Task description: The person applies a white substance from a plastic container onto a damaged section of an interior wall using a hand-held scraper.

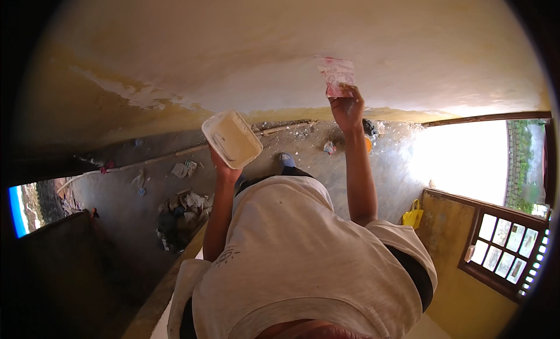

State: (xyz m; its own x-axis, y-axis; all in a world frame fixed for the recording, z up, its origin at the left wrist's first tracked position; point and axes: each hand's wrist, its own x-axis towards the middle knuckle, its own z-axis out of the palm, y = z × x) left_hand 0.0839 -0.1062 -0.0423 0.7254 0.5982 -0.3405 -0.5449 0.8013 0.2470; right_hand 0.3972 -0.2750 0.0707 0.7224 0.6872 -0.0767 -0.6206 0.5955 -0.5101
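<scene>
My left hand (226, 170) grips a rectangular pale plastic tub (249, 157) from below and the side, tilted so its inside faces up. A creamy off-white paste (236, 137) coats the inside of the tub. Farther forward and to the right, my right hand (349, 110) is closed on the near edge of a thin, flat pink scraper (337, 72) smeared with white. The scraper lies close against the wall (251, 53); I cannot tell whether its far edge touches. Pale coating covers much of the wall, with a yellowish patchy area (125, 91) at the left.
A long pole (157, 158) lies on the floor along the wall's foot. A rubbish heap (185, 213) sits at the left, and a crumpled packet (329, 147) near the wall. A yellow bag (412, 215) stands by a bright doorway (466, 158), beside a paned window (506, 245).
</scene>
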